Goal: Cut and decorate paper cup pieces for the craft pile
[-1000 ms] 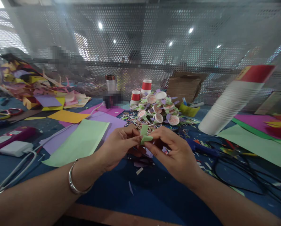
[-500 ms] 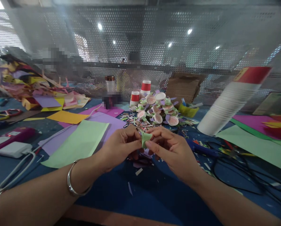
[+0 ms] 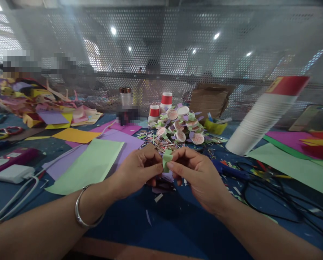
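Observation:
Between my two hands is a small piece of light green paper, bent or folded. My left hand, with a silver bangle on its wrist, pinches the paper's left edge between thumb and fingers. On the other side my right hand grips it with thumb and forefinger. Just beyond the fingers rises a heap of white round cup pieces with green and purple paper bits on them. Paper scraps lie under and around my hands. A purple scrap below the fingers is partly hidden.
A tilted stack of paper cups stands at right, near black cables. Green sheets and an orange sheet lie left, with scissors, a white charger and a purple device. Two red-and-white cups stand behind the heap.
The green paper has turned a little and now stands more upright between my fingertips. Both hands stay in nearly the same place. The whole view has shifted slightly.

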A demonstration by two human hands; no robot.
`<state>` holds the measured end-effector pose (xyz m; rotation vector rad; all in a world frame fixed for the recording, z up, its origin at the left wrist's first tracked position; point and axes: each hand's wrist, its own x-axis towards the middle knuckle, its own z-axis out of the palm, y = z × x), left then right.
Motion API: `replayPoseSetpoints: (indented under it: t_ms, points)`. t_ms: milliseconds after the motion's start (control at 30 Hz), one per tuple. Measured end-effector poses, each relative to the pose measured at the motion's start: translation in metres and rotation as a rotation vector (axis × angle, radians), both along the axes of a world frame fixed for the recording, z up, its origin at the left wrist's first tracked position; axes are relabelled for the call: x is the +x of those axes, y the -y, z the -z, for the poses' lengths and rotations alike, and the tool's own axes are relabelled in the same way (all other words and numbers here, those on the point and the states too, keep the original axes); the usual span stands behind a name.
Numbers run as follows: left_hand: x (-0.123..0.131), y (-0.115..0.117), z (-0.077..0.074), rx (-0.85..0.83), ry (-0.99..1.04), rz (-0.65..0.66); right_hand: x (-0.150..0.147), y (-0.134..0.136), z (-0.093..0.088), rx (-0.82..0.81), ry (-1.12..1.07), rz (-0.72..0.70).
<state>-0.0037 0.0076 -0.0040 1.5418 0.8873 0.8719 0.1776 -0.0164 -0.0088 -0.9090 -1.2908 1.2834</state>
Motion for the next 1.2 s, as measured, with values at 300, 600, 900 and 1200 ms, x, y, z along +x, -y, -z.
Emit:
replayPoseSetpoints:
  t_ms: [300,600,900,1200]
  points:
    - [0.003,0.005,-0.006,-0.234,0.123,0.071,-0.001,-0.001,-0.001,0.008,-0.029,0.036]
    - [0.0,0.005,0.001,0.157,-0.02,-0.071,0.0,-0.001,-0.003,-0.029,0.016,0.077]
    - [0.0,0.013,-0.005,0.217,-0.108,-0.09,0.001,-0.002,-0.004,-0.022,-0.012,0.077]
    - [0.004,0.009,-0.002,0.303,-0.075,-0.132,0.0,-0.001,-0.003,-0.022,-0.023,0.031]
